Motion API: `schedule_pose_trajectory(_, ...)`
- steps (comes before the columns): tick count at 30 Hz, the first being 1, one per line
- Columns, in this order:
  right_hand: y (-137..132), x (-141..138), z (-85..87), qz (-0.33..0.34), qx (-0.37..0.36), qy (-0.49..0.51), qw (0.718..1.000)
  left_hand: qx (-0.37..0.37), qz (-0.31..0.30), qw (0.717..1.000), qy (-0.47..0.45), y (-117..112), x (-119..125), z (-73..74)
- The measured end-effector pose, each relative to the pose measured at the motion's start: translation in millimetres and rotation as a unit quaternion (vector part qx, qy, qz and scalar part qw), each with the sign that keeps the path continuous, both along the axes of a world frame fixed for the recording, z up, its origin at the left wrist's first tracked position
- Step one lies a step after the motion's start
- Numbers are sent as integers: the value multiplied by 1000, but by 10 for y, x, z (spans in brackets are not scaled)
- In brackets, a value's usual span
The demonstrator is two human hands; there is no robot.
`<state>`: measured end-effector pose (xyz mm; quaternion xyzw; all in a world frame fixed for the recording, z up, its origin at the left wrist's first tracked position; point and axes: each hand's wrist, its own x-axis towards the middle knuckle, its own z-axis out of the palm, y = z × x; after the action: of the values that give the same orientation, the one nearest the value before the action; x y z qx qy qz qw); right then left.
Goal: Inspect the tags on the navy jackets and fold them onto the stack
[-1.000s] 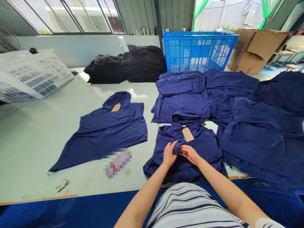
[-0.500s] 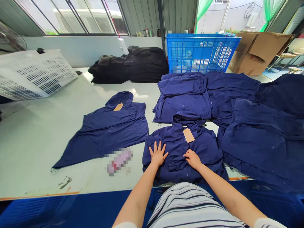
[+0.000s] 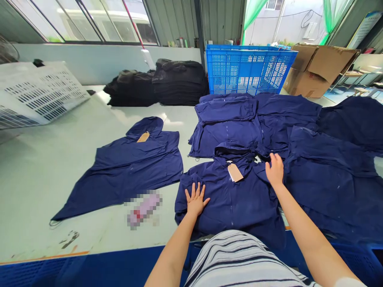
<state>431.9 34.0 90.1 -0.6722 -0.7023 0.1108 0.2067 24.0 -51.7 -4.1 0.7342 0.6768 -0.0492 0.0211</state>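
Spreading the left grip (image 3: 196,200) wide and flat on one navy hooded jacket (image 3: 230,207) at the pale counter's (image 3: 44,191) front edge; curling the right grip (image 3: 274,169) narrow at its shoulder, hold unclear.

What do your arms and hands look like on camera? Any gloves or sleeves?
Both forearms are bare. The left hand and right hand wear no gloves, and no watch or ring shows. A pale sleeve edge shows near the right elbow, and the body wears a dark-and-white striped top.
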Motion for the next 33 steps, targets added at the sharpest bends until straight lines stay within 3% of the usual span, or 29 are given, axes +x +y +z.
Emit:
schedule_pose_trajectory(4, -144, -571, -301, 79, -67, -17, 994, -5, 4, 1000, 3, 0, 13, 51)
schedule_pose_trajectory(7, -186, -837, -524, 77, -169, -104, 977, -6, 12, 1000, 10, -29, 8, 91)
schedule_pose_trajectory(11, -301, -869, -782, 74, -203, -163, 963, 4, 26, 999, 21, -168, -39, 82)
schedule_pose_trajectory(15, -613, -819, -1029, 96, -191, -193, 958, 14, 27, 999, 21, -425, -79, 44)
schedule_pose_trajectory(18, -842, -787, -1109, 103, -179, -193, 959, 23, 24, 999, 12, -531, -40, 123)
schedule_pose_trajectory(21, -865, -737, -1013, 110, -171, -169, 964, 31, 31, 999, -9, -370, 92, 321)
schedule_pose_trajectory(24, -674, -675, -829, 91, -148, -135, 975, 51, 6, 998, -36, 35, 310, 508)
schedule_pose_trajectory(26, -531, -638, -753, 82, -127, -126, 980, 47, -23, 997, -61, 323, 465, 553)
schedule_pose_trajectory(30, -456, -578, -842, 89, -138, -153, 974, -94, -3, 992, -88, 624, 637, 445)
schedule_pose_trajectory(33, -594, -518, -1019, 88, -160, -171, 968, -148, 9, 986, -72, 510, 603, 298)
